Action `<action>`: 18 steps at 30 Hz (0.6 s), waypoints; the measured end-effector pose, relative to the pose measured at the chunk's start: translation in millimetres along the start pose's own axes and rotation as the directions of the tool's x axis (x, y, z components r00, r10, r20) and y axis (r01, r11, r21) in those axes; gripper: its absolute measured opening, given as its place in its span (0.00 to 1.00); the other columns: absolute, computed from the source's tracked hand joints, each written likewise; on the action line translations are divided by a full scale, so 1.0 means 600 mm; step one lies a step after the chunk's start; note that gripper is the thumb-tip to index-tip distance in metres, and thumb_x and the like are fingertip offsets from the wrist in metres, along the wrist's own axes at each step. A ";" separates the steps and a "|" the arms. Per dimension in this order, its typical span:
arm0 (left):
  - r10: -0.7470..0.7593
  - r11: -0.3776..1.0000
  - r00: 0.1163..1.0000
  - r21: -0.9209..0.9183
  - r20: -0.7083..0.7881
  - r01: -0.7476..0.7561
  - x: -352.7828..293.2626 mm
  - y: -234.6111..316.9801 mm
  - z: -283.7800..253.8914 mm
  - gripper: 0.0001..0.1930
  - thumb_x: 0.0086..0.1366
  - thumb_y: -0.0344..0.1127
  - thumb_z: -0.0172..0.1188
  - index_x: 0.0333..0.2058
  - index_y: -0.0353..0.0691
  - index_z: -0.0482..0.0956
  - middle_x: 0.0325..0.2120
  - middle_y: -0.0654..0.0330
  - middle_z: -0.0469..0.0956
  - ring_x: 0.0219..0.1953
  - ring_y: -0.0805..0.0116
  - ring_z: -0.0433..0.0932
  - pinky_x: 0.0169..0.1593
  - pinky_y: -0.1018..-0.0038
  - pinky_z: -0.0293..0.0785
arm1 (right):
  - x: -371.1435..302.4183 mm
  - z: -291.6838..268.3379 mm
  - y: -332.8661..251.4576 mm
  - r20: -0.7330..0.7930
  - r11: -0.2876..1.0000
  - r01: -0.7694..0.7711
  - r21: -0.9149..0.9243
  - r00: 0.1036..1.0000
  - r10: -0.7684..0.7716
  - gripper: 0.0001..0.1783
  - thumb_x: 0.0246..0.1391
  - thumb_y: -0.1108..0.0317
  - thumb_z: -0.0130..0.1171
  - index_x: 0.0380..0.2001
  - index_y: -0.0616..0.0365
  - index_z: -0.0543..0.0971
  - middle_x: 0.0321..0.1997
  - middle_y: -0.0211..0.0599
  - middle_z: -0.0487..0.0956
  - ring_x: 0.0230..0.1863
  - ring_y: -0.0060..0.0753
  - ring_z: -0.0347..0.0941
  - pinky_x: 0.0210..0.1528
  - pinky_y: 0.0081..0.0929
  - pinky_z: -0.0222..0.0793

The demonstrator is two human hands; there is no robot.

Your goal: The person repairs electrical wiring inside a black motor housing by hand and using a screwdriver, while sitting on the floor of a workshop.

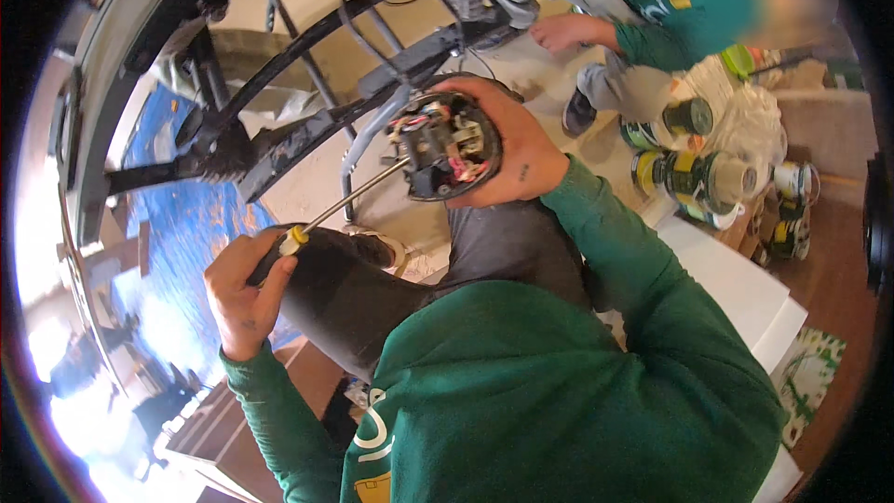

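Observation:
My left hand (244, 291) is closed around the handle of a screwdriver (356, 194) with a yellow collar and a long metal shaft. The shaft's tip reaches the left side of an opened black housing (447, 151), where wires and small parts in red, pink and white show. My right hand (518, 151) grips this housing from its right side, fingers wrapped behind it. A grey cable or tube (371, 126) runs beside the housing toward the black metal frame. Exactly what the tip touches inside is too small to tell.
A black tubular metal frame (307, 47) spans the upper left. Across from me sits another person, one hand (559, 33) resting near the knee. Several dark green cans (684, 177) stand at the right by plastic bags (752, 121). A blue sheet (186, 186) lies at left.

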State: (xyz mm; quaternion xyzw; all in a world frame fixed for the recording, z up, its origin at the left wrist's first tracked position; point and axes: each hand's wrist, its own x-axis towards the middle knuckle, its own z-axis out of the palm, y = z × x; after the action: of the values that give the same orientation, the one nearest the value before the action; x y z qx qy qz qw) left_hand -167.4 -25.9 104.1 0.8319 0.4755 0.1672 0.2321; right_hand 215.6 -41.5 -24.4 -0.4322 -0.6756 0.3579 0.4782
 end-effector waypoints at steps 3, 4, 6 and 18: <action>0.013 1.000 1.000 0.025 0.025 -0.013 0.017 -0.006 0.001 0.17 0.62 0.38 0.76 0.44 0.30 0.88 0.27 0.54 0.79 0.27 0.62 0.75 0.35 0.68 0.71 | -0.003 -0.002 0.004 -0.031 0.997 0.076 -0.023 0.997 -0.077 0.64 0.26 0.54 0.89 0.71 0.55 0.69 0.64 0.47 0.78 0.64 0.55 0.76 0.68 0.46 0.72; 0.017 0.999 0.999 0.029 0.040 -0.019 0.023 -0.007 0.000 0.17 0.62 0.39 0.76 0.44 0.30 0.88 0.27 0.54 0.79 0.27 0.62 0.75 0.35 0.68 0.70 | -0.004 -0.005 0.001 -0.025 0.995 0.086 -0.048 0.996 -0.087 0.63 0.28 0.56 0.89 0.71 0.55 0.69 0.65 0.46 0.78 0.66 0.49 0.77 0.68 0.43 0.73; 0.025 0.998 0.997 0.048 0.066 -0.029 0.032 -0.009 -0.007 0.18 0.63 0.39 0.75 0.44 0.29 0.88 0.27 0.54 0.79 0.28 0.63 0.75 0.35 0.68 0.70 | -0.005 -0.011 -0.002 -0.024 0.994 0.090 -0.067 0.996 -0.091 0.63 0.28 0.54 0.89 0.72 0.55 0.69 0.65 0.46 0.78 0.66 0.51 0.76 0.69 0.44 0.72; 0.020 0.990 0.995 0.136 0.099 -0.034 0.053 -0.016 -0.041 0.19 0.63 0.42 0.76 0.42 0.29 0.88 0.26 0.59 0.76 0.27 0.68 0.72 0.33 0.69 0.64 | -0.008 -0.001 0.022 -0.068 0.977 0.209 -0.036 0.975 -0.211 0.60 0.35 0.49 0.85 0.71 0.56 0.70 0.65 0.45 0.77 0.65 0.55 0.74 0.68 0.49 0.66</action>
State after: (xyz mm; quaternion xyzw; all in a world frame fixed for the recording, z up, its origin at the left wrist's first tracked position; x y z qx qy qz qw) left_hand -170.5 11.6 121.2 0.8595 0.4627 0.0964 0.1946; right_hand 220.1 -40.8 -37.9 -0.3775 -0.7050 0.2800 0.5311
